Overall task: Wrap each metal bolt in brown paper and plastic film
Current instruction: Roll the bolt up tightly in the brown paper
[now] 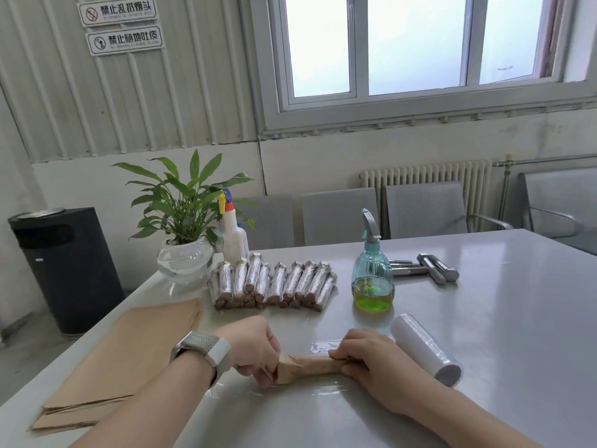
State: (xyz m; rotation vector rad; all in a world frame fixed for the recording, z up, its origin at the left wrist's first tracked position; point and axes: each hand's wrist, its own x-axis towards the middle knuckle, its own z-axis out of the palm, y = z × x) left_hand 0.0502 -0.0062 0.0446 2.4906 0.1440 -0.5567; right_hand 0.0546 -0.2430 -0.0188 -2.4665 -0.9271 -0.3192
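The paper-wrapped bolt [311,366] lies on the counter [484,318] over a sheet of plastic film [323,388], its long axis running left to right between the hands. The left hand [255,347] grips its left end and the right hand [371,358] its right end, fingers curled round the paper. I judge it would roll across that axis.

Open counter [517,334] is found right of the film roll [426,349], whereas passage ahead is barred by stacked wrapped bolts [274,282] and the green spray bottle [373,276], with a narrow gap between them, and leftward by the brown paper stack [119,360].
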